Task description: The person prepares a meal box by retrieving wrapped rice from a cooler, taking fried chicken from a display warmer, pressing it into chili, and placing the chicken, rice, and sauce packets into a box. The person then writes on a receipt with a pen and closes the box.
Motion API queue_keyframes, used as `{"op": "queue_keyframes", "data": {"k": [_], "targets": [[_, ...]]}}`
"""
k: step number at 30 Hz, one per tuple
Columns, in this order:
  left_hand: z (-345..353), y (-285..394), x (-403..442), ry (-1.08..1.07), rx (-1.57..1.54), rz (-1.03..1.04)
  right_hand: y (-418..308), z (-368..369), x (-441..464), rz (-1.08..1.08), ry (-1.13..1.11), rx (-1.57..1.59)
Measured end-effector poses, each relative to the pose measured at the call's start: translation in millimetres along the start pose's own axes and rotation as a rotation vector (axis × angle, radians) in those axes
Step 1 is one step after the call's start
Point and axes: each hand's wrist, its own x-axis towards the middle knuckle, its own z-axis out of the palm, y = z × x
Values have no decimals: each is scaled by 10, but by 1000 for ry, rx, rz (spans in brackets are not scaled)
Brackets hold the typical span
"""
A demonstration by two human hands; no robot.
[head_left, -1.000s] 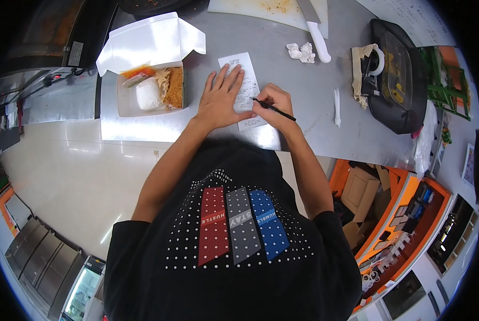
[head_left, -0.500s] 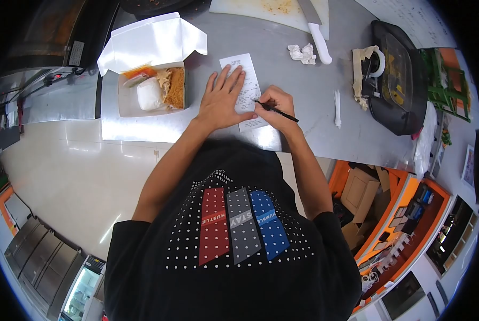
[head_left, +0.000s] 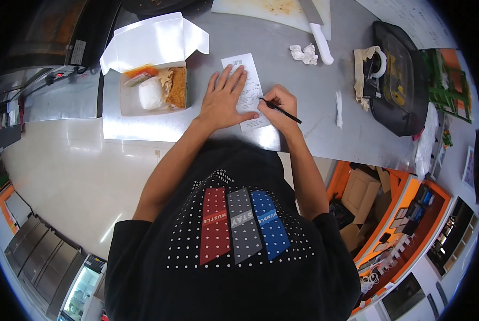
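Observation:
A printed white receipt [head_left: 251, 96] lies on the steel table [head_left: 207, 32]. My left hand [head_left: 221, 102] rests flat on its left part, fingers spread. In my right hand [head_left: 280, 105] is a black pen [head_left: 284, 112], its tip at the receipt's right edge. Left of my hands stands an open white food box [head_left: 159, 40] holding a white wrapped item [head_left: 151, 93], a breaded brown piece [head_left: 176, 88] and an orange packet [head_left: 141, 73].
At the top, a knife [head_left: 321, 43] lies over a stained cutting board [head_left: 271, 10], near crumpled paper [head_left: 303, 54]. A white strip [head_left: 339, 109], a tape roll [head_left: 379, 62] and a black container [head_left: 397, 80] are on the right.
The pen tip and my right hand have shifted slightly to the right over the receipt. My left hand keeps its place on the paper. The whole table appears slightly further right.

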Motion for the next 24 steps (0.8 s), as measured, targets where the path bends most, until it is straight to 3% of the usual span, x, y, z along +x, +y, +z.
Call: {"op": "queue_keyframes", "data": {"k": [6,9,12,16,19,24], "targets": [[9,2,15,-1,21,5,26,-20,-8,29,-172,187],[9,1,12,12,12,5,26,-29,0,4,-175,133],[24,-1,8,28,4,8,47,-40,9,-10,-164,90],[17,-9,16,21,-4,3,198,12,9,32,65,176],[25,-5,4,18,0,4,182,30,-9,90,89,175],[-7,-1,8,-6,-8,11,17,-8,-45,-1,8,153]]}}
